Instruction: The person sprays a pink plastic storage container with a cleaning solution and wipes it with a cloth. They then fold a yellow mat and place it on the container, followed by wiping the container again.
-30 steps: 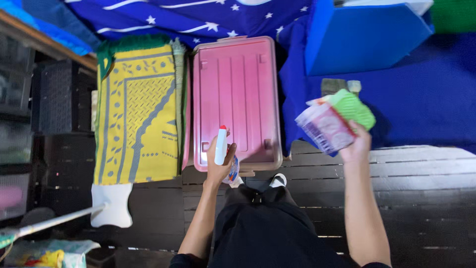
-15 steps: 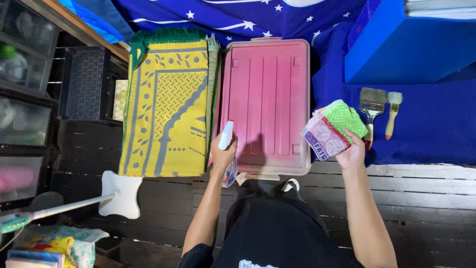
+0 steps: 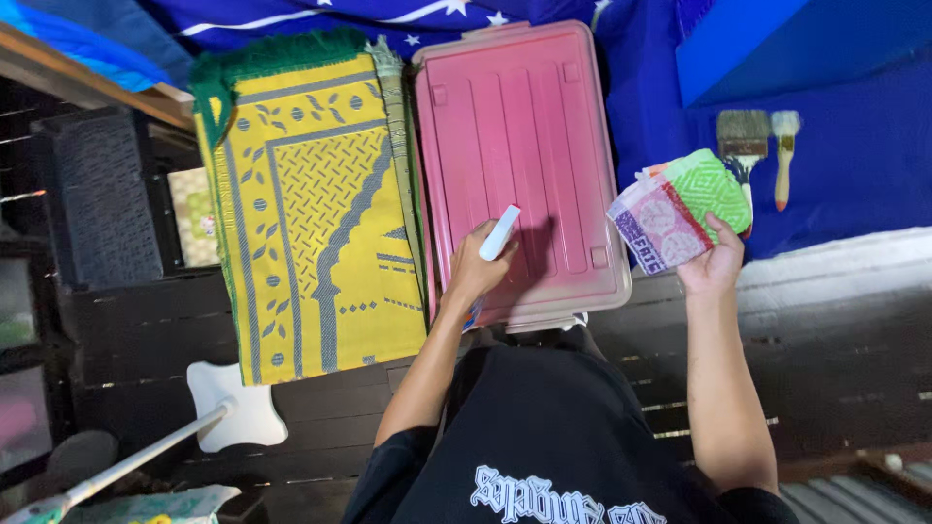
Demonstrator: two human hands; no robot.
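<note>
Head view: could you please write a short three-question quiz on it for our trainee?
1. True or false: the left hand holds a white spray bottle over the pink lid.
2. What does the right hand hold? A) a brush B) folded cloths C) nothing
3. What lies left of the pink lid?

Key: 1 true. 2 B. 3 The yellow mat.

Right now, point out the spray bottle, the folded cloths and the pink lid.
spray bottle point(image 3: 500, 233), head view, on its white nozzle above the left hand.
folded cloths point(image 3: 680, 209), head view, middle of the stack.
pink lid point(image 3: 515, 126), head view, on its ribbed top.
</note>
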